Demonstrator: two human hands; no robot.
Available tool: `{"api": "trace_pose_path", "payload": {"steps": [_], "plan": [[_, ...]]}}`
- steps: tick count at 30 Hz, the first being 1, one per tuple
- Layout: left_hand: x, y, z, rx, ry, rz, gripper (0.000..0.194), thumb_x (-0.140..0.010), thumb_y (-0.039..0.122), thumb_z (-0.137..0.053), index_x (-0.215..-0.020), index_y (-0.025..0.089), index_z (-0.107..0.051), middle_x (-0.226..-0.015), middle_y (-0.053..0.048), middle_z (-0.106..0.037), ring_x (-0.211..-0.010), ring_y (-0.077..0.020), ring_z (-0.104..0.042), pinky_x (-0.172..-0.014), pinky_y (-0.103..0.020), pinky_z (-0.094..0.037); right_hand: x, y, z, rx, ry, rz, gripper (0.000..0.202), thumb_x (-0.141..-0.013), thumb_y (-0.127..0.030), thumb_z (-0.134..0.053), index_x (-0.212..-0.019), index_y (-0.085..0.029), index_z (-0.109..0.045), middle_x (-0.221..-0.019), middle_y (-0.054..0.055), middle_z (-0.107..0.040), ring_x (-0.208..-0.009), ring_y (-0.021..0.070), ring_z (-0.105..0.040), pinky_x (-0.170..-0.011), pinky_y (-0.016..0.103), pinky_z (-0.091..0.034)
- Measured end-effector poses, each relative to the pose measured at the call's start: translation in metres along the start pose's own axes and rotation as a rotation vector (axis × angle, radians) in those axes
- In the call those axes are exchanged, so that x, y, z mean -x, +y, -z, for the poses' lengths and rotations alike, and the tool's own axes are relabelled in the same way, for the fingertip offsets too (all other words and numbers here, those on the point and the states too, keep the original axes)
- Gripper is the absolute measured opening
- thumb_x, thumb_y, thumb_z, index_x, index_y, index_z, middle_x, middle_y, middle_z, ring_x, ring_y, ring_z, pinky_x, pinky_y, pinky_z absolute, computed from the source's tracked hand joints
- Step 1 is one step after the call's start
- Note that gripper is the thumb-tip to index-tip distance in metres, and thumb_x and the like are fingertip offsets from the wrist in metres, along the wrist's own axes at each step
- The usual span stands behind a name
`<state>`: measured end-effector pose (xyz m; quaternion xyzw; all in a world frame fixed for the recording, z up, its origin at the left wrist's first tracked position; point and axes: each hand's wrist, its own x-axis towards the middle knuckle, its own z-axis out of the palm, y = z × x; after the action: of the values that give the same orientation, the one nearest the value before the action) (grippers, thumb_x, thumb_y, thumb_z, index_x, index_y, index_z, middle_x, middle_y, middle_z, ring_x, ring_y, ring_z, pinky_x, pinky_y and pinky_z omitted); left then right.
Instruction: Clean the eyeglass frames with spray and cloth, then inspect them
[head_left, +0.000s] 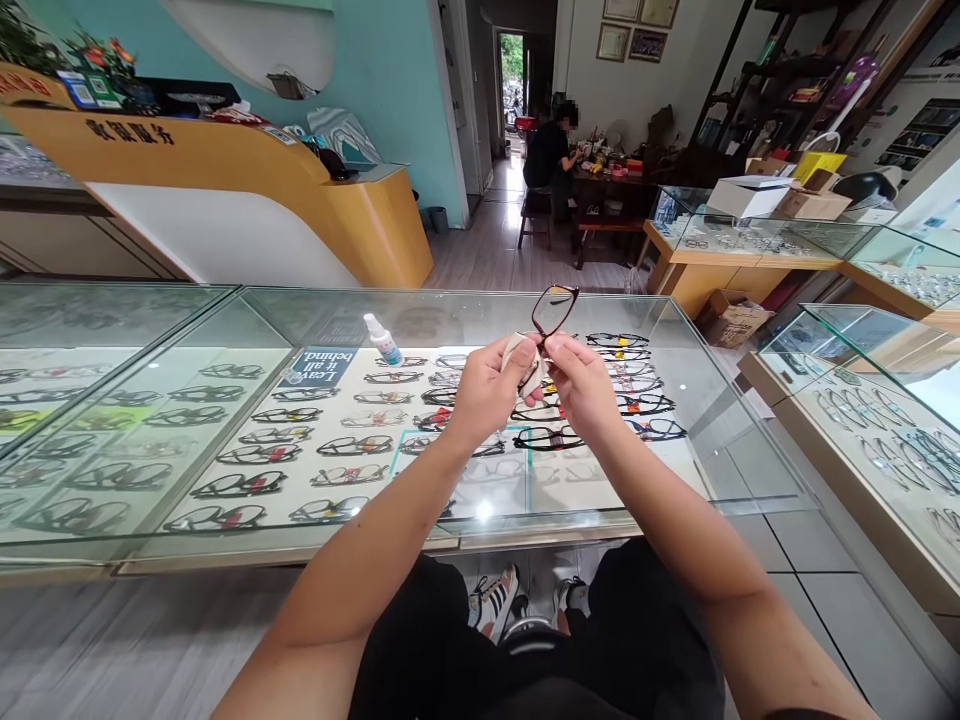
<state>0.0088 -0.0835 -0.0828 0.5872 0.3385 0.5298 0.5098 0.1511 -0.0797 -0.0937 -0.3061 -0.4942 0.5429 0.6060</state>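
A pair of dark-framed eyeglasses point(555, 311) is held up over the glass counter, one lens pointing upward. My left hand point(484, 388) is closed on a pale cloth point(532, 378), which is folded around the lower part of the eyeglasses and hides the other lens. My right hand point(581, 385) pinches the eyeglasses' frame near the middle, close beside the cloth. A white spray bottle point(383, 340) with a blue-and-pink label stands on the counter top, to the left of my hands.
Beneath the glass top of the display counter point(480, 523) lie rows of eyeglasses. Another glass case point(847, 400) stands at the right. A wooden reception desk point(375, 225) is at the back left. Farther back, a person point(550, 150) sits at a cluttered table.
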Motion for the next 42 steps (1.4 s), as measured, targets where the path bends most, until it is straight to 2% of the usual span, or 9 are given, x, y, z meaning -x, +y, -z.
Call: {"api": "trace_pose_path", "payload": {"steps": [4, 9, 12, 15, 18, 25, 32, 36, 42], "plan": [[-0.005, -0.005, 0.003, 0.016, -0.056, 0.017, 0.063, -0.092, 0.081, -0.071, -0.095, 0.018, -0.071, -0.073, -0.004, -0.074, -0.065, -0.0159, -0.068, -0.061, -0.027, -0.052, -0.004, -0.003, 0.004, -0.104, 0.054, -0.009, 0.030, -0.084, -0.051, -0.086, -0.085, -0.022, -0.081, -0.094, 0.001, -0.063, -0.065, 0.0110, -0.048, -0.054, 0.029, -0.041], [-0.018, -0.016, 0.017, 0.055, 0.042, 0.072, 0.064, -0.087, 0.082, -0.076, -0.085, 0.019, -0.071, -0.075, -0.004, -0.074, -0.069, -0.0164, -0.067, -0.066, -0.028, -0.054, -0.017, -0.016, 0.027, -0.057, 0.283, 0.097, 0.022, -0.083, -0.044, -0.083, -0.083, -0.023, -0.077, -0.097, 0.004, -0.072, -0.079, 0.0151, -0.055, -0.072, 0.031, -0.048], [-0.026, -0.019, 0.026, 0.177, 0.023, 0.208, 0.059, -0.086, 0.075, -0.081, -0.094, 0.017, -0.076, -0.084, -0.008, -0.079, -0.080, -0.0213, -0.074, -0.072, -0.031, -0.059, -0.019, -0.028, 0.044, 0.081, 0.286, 0.238, 0.025, -0.086, -0.041, -0.080, -0.071, -0.024, -0.070, -0.091, 0.003, -0.065, -0.088, 0.0189, -0.061, -0.080, 0.034, -0.049], [-0.033, -0.022, 0.033, 0.310, 0.002, 0.347, 0.049, -0.086, 0.061, -0.084, -0.098, 0.014, -0.080, -0.088, -0.010, -0.081, -0.084, -0.0231, -0.076, -0.075, -0.032, -0.061, -0.011, -0.042, 0.053, 0.365, 0.210, 0.443, 0.024, -0.093, -0.041, -0.077, -0.075, -0.026, -0.073, -0.088, 0.003, -0.060, -0.095, 0.0236, -0.063, -0.089, 0.041, -0.050], [-0.036, -0.026, 0.040, 0.347, -0.064, 0.414, 0.040, -0.079, 0.050, -0.091, -0.092, 0.013, -0.081, -0.085, -0.008, -0.079, -0.075, -0.0176, -0.072, -0.069, -0.027, -0.058, 0.009, -0.054, 0.050, 0.774, 0.078, 0.671, 0.016, -0.101, -0.039, -0.072, -0.092, -0.028, -0.080, -0.090, 0.004, -0.064, -0.090, 0.0242, -0.061, -0.083, 0.043, -0.049], [-0.030, -0.018, 0.044, 0.219, -0.477, 0.509, 0.052, -0.070, 0.055, -0.102, -0.092, 0.013, -0.081, -0.082, -0.010, -0.078, -0.066, -0.0180, -0.069, -0.060, -0.029, -0.055, 0.055, -0.063, 0.042, 1.480, -0.358, 1.197, 0.013, -0.105, -0.023, -0.072, -0.114, -0.027, -0.080, -0.079, 0.001, -0.066, -0.078, 0.0189, -0.051, -0.074, 0.039, -0.035], [-0.021, 0.007, 0.042, 0.234, -0.598, 0.488, 0.049, -0.074, 0.056, -0.100, -0.086, 0.013, -0.078, -0.078, -0.010, -0.074, -0.063, -0.0174, -0.066, -0.056, -0.029, -0.053, 0.065, -0.061, 0.055, 1.615, -0.640, 1.194, 0.032, -0.107, -0.024, -0.071, -0.138, -0.033, -0.073, -0.076, -0.001, -0.060, -0.078, 0.0194, -0.047, -0.072, 0.042, -0.030], [-0.019, 0.006, 0.045, 0.233, -0.656, 0.516, 0.046, -0.075, 0.053, -0.100, -0.085, 0.013, -0.079, -0.075, -0.006, -0.071, -0.063, -0.0147, -0.063, -0.058, -0.027, -0.053, 0.061, -0.063, 0.055, 1.658, -0.683, 1.246, 0.030, -0.111, -0.022, -0.064, -0.139, -0.029, -0.074, -0.078, 0.001, -0.060, -0.079, 0.0198, -0.047, -0.072, 0.041, -0.030], [-0.020, -0.001, 0.051, 0.175, -0.736, 0.470, 0.045, -0.081, 0.060, -0.093, -0.089, 0.017, -0.080, -0.082, -0.009, -0.075, -0.067, -0.0180, -0.067, -0.061, -0.029, -0.055, 0.054, -0.055, 0.057, 1.646, -0.712, 1.181, 0.036, -0.112, -0.023, -0.061, -0.147, -0.030, -0.069, -0.079, 0.000, -0.060, -0.081, 0.0197, -0.049, -0.073, 0.041, -0.029]]}}
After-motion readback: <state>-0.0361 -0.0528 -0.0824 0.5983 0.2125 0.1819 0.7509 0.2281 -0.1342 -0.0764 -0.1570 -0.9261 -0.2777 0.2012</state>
